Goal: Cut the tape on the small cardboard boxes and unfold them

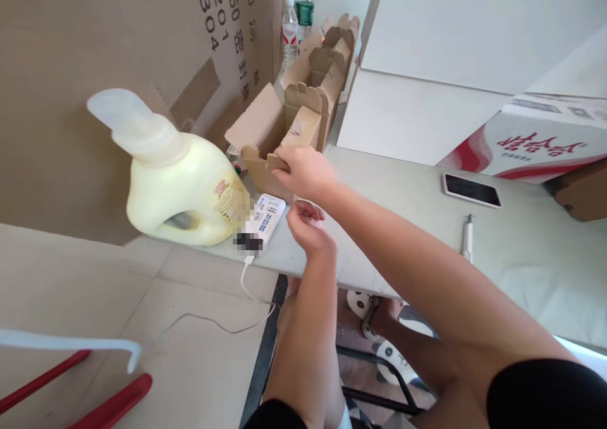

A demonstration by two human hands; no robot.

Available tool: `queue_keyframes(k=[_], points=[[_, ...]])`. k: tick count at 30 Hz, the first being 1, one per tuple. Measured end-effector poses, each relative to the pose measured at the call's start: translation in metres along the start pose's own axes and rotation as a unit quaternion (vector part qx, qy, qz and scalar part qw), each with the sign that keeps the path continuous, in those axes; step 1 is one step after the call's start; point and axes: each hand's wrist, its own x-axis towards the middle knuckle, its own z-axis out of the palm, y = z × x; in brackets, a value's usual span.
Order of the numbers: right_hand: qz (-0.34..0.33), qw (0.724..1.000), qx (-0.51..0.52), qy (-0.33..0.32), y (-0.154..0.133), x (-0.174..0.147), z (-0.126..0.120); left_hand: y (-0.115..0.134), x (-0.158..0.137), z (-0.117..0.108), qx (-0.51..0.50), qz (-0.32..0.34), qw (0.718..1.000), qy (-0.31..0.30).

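My right hand (306, 171) reaches across to the nearest open cardboard box (303, 126). Its fingers are bent over the box's near edge and flap. Below it, close to the box's lower front, my left hand (307, 227) hovers at the table with fingers loosely curled and apart, and nothing shows in it. Just left of that hand lies a white power bank (270, 217) with printed text and a white cable (244, 277) plugged in. A pale yellow jug (184, 182) with a translucent cap stands left of the power bank.
More open cardboard boxes (327, 62) line up behind, near plastic bottles (290, 31). A phone (471, 190), a white pen-like tool (468, 238) and a red-and-white carton (535, 138) sit right. A large carton (95, 37) stands left; red handles (114, 404) are lower left.
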Motion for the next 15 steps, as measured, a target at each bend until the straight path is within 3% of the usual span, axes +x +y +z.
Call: queue_keyframes(k=[3, 7, 9, 11, 13, 15], points=[[0.004, 0.998, -0.033, 0.051, 0.006, -0.001, -0.006, 0.002, 0.003, -0.003, 0.004, 0.049, 0.999, 0.017], [-0.027, 0.973, 0.019, 0.230, 0.029, -0.029, -0.023, 0.009, 0.010, -0.013, 0.017, 0.155, 0.986, 0.051], [-0.055, 0.950, 0.058, 0.302, 0.045, -0.063, -0.035, 0.014, 0.013, -0.017, 0.033, 0.218, 0.974, 0.059], [-0.069, 0.938, 0.078, 0.330, 0.060, -0.108, -0.045, 0.016, 0.014, -0.021, 0.054, 0.269, 0.960, 0.063], [-0.046, 0.931, 0.099, 0.347, 0.074, -0.160, -0.052, 0.016, 0.014, -0.022, 0.071, 0.302, 0.949, 0.063], [-0.002, 0.923, 0.116, 0.368, 0.087, -0.209, -0.054, 0.012, 0.013, -0.020, 0.082, 0.294, 0.951, 0.042]])
